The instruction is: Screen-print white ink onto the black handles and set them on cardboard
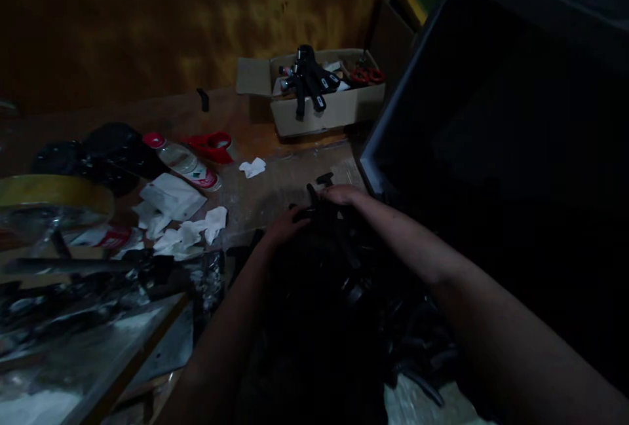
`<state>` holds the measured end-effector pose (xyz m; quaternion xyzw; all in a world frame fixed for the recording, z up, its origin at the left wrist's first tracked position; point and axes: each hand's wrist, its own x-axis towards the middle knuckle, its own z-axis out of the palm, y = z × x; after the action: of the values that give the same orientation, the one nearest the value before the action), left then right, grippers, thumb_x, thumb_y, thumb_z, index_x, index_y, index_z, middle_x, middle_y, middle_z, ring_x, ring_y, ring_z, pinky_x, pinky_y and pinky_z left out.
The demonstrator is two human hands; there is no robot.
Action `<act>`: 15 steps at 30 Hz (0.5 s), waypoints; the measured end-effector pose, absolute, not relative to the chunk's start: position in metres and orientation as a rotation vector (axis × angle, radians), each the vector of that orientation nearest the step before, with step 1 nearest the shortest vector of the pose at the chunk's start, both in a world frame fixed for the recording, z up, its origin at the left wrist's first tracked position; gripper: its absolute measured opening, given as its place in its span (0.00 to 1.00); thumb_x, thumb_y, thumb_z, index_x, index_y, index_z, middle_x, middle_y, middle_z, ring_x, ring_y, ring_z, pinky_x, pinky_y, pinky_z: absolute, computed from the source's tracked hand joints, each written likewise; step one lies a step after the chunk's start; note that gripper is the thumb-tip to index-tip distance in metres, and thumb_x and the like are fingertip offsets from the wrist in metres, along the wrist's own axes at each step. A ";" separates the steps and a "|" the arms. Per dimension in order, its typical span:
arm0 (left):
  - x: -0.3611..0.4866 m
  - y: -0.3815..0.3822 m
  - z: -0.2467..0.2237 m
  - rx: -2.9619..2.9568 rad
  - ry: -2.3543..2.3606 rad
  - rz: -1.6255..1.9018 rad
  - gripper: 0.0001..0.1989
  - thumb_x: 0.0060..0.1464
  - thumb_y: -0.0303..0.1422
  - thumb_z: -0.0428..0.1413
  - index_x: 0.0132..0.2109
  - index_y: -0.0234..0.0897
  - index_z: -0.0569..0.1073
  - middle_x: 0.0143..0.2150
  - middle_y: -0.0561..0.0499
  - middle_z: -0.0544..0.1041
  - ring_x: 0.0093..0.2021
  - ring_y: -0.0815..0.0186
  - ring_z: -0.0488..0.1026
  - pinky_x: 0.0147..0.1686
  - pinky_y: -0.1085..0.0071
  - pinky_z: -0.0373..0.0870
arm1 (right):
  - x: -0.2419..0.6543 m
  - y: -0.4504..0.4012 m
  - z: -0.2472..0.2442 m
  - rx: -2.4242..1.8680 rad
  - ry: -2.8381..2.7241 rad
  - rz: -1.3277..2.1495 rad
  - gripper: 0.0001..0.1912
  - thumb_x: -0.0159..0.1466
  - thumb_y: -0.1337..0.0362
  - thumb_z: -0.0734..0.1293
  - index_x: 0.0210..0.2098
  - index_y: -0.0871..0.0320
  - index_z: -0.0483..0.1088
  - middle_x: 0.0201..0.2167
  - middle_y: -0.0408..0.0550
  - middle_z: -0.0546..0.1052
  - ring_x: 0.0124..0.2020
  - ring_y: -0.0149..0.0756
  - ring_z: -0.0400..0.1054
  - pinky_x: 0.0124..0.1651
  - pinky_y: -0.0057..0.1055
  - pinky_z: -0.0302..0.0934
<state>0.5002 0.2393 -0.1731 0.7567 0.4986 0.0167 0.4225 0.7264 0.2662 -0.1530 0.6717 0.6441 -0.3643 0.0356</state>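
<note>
My left hand [286, 224] is at the far end of a dark heap of black parts [354, 291], its fingers curled against a black piece. Just right of it, my right hand [343, 194] reaches in from the right with bent fingers closed on a black part [313, 197] that sticks up between the two hands. Beyond the fingertips lies a small T-shaped black piece [325, 179] on the brown cardboard surface [275, 189]. The scene is very dark, so the exact kind of these parts and the finger contacts are hard to make out.
At the back stands an open cardboard box [324, 110] with black-handled clamp-like tools [309, 78] and red-handled scissors [367, 75]. A bottle [184, 162], crumpled tissues [181, 232] and a tape roll [54, 199] lie left. A big dark open box [511, 110] rises right.
</note>
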 end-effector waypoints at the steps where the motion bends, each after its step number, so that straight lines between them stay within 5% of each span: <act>1: 0.492 0.233 -0.171 1.870 1.232 0.037 0.28 0.59 0.43 0.53 0.64 0.40 0.67 0.62 0.44 0.73 0.60 0.54 0.70 0.61 0.61 0.63 | 0.720 0.260 -0.148 2.041 1.967 -1.096 0.31 0.68 0.43 0.56 0.56 0.57 0.73 0.60 0.54 0.72 0.62 0.53 0.64 0.61 0.42 0.58; 10: 0.452 0.179 -0.144 1.997 1.340 -0.199 0.27 0.62 0.43 0.47 0.65 0.39 0.66 0.60 0.43 0.75 0.58 0.54 0.73 0.59 0.61 0.65 | 0.648 0.185 -0.118 1.983 2.075 -0.987 0.29 0.68 0.46 0.57 0.55 0.60 0.73 0.56 0.61 0.74 0.56 0.56 0.69 0.54 0.46 0.65; 15: 0.426 0.162 -0.135 2.195 1.371 -0.220 0.25 0.63 0.40 0.43 0.59 0.38 0.73 0.53 0.43 0.80 0.53 0.56 0.77 0.52 0.63 0.71 | 0.633 0.131 -0.092 1.977 2.276 -0.885 0.24 0.67 0.52 0.63 0.57 0.59 0.71 0.64 0.59 0.65 0.57 0.53 0.68 0.56 0.43 0.64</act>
<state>0.4260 0.1621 -0.1355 0.8141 0.5083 -0.0814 0.2687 0.6330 0.1310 -0.0920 0.6292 0.7244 -0.2816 0.0001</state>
